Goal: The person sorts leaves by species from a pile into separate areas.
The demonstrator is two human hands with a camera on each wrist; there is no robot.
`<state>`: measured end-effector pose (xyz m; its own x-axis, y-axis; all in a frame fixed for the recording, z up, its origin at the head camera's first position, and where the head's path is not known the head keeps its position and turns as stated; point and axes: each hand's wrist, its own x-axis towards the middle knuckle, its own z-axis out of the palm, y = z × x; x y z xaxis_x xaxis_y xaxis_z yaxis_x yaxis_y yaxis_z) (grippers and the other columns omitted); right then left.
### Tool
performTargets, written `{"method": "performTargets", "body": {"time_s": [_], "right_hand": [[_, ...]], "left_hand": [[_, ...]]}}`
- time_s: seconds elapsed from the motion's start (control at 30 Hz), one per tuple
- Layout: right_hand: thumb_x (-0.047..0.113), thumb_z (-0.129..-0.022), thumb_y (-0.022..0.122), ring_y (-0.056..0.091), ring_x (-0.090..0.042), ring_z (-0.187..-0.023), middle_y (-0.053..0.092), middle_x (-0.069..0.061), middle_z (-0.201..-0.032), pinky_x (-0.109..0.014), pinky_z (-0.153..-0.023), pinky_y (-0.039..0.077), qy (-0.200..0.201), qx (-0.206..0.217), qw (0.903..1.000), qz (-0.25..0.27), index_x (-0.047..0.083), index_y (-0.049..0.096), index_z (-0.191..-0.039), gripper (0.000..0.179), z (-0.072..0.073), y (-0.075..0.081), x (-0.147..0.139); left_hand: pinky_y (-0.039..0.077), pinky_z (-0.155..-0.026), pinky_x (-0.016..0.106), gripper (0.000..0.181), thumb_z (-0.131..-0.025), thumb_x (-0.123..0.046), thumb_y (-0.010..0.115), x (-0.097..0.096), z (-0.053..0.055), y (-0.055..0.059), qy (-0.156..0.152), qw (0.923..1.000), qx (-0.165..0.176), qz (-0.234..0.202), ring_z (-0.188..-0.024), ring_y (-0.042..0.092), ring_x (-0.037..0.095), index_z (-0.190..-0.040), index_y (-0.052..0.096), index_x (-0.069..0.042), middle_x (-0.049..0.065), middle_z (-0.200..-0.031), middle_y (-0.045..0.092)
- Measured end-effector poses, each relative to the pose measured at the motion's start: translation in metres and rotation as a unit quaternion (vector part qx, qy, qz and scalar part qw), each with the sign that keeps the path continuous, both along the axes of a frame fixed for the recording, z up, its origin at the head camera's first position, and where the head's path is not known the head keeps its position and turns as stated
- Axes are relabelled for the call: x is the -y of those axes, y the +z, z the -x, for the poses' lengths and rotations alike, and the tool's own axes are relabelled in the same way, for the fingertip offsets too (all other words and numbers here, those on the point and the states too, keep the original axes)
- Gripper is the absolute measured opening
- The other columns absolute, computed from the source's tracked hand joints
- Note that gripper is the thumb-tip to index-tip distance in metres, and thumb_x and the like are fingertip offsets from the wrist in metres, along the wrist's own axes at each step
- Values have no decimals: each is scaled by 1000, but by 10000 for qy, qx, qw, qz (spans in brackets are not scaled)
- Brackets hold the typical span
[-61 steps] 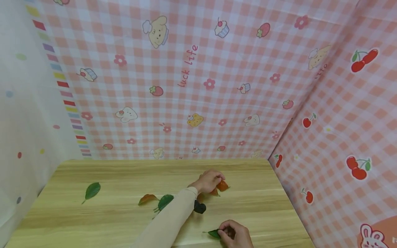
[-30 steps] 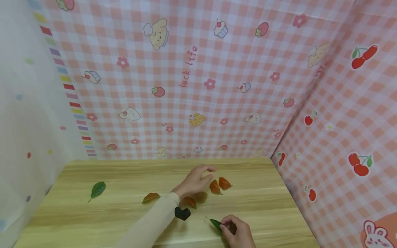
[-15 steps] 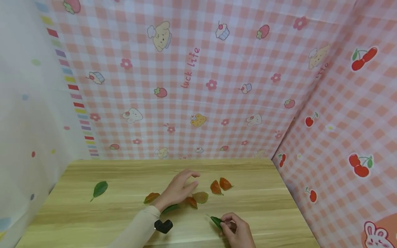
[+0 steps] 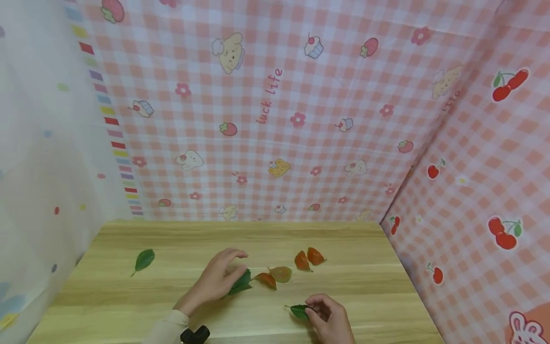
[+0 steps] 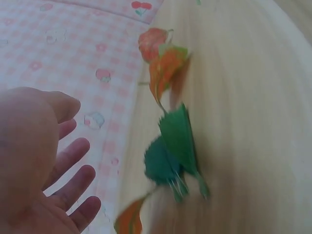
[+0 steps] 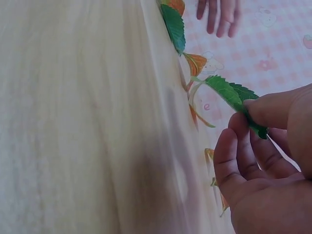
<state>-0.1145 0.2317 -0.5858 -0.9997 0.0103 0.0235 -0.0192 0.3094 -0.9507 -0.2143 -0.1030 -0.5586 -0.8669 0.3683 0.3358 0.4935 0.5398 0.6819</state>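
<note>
My right hand (image 4: 330,319) pinches a green leaf (image 4: 298,311) by its tip between thumb and fingers, its stem pointing left. In the right wrist view the held leaf (image 6: 225,91) has toothed edges. My left hand (image 4: 215,277), fingers relaxed and parted, hovers over the table beside a cluster of green leaves (image 4: 241,283) and partly hides them. The left wrist view shows these green leaves (image 5: 178,139) overlapping, stems together, with an orange leaf (image 5: 129,219) below them; the hand holds nothing. Right of the cluster lie an orange leaf (image 4: 266,280) and a yellowish-brown leaf (image 4: 281,274).
Two orange leaves, one left (image 4: 302,261) and one right (image 4: 315,256), lie farther back on the wooden table (image 4: 365,282). A single green leaf (image 4: 144,259) lies far left. Checked cloth (image 4: 266,143) hangs behind the table, with more cloth at both sides.
My left hand has left the orange leaves at the back right and moved left and nearer to me, to the green cluster. My right hand still pinches its leaf, turned slightly.
</note>
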Motion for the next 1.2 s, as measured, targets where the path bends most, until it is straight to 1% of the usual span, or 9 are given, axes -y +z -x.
{"method": "performTargets", "body": {"time_s": [0.27, 0.47, 0.67, 0.73, 0.87, 0.97, 1.03, 1.1, 1.2], "right_hand": [[-9, -94, 82, 72, -5, -93, 76, -20, -115, -19, -84, 64, -75, 118, 9991, 399, -7, 79, -115, 21, 6, 4, 5], [-8, -93, 85, 74, -7, -105, 72, -23, -125, -17, -89, 64, -251, 135, 9973, 684, -4, 81, -103, 11, 10, 10, 13], [-6, -98, 80, 80, -9, -102, 82, -18, -118, -21, -89, 66, -42, 139, 9970, 762, -1, 79, -106, 10, 12, 13, 19], [-5, -99, 78, 81, -10, -99, 84, -16, -115, -23, -88, 66, 51, 98, 9971, 754, 0, 79, -107, 10, 12, 13, 21], [-1, -101, 78, 78, -8, -91, 83, -12, -105, -23, -83, 65, 65, -112, 9978, 645, 2, 77, -107, 7, 14, 14, 27], [0, -104, 76, 78, -7, -89, 80, -13, -104, -24, -79, 65, 68, -324, 9972, 668, 0, 75, -112, 8, 17, 15, 32], [-2, -106, 73, 80, -8, -89, 78, -18, -109, -25, -77, 66, 136, -416, 9960, 775, -4, 73, -119, 14, 21, 15, 35], [-5, -107, 69, 83, -14, -88, 74, -26, -115, -27, -77, 68, 255, -508, 9941, 925, -7, 69, -128, 21, 25, 16, 39], [-11, -105, 67, 85, -23, -86, 71, -31, -117, -32, -77, 70, 441, -578, 9919, 1046, -4, 63, -140, 36, 31, 16, 44]], "left_hand": [[60, -105, 50, 31, -109, -14, 75, 28, -20, -9, 159, 9999, -17, 59, -123, 71, 32, -139, 73, -13, 5, -139, 75], [62, -104, 49, 30, -105, -16, 81, 42, -31, -17, 620, 9973, -296, 274, -124, 72, 26, -134, 77, -11, 2, -132, 77], [62, -102, 50, 31, -102, -14, 85, 56, -42, -28, 926, 9927, -629, 459, -120, 73, 24, -132, 78, -11, 0, -128, 77], [63, -100, 48, 31, -101, -12, 85, 60, -45, -31, 991, 9912, -753, 443, -118, 73, 23, -131, 79, -11, 1, -127, 77], [65, -97, 44, 31, -100, -9, 85, 69, -52, -35, 1037, 9906, -818, 346, -115, 75, 23, -130, 79, -9, 2, -126, 78], [66, -95, 43, 30, -99, -7, 85, 76, -58, -37, 1050, 9906, -827, 291, -114, 76, 23, -129, 79, -7, 4, -125, 78], [65, -95, 44, 30, -99, -8, 85, 80, -63, -38, 1117, 9900, -790, 334, -113, 76, 23, -129, 79, -6, 4, -125, 79], [64, -97, 48, 30, -101, -11, 85, 84, -69, -38, 1205, 9893, -695, 448, -116, 75, 24, -130, 79, -8, 3, -127, 78], [62, -103, 57, 33, -103, -19, 84, 89, -78, -37, 1305, 9880, -444, 693, -123, 74, 26, -135, 78, -12, 2, -134, 77]]}}
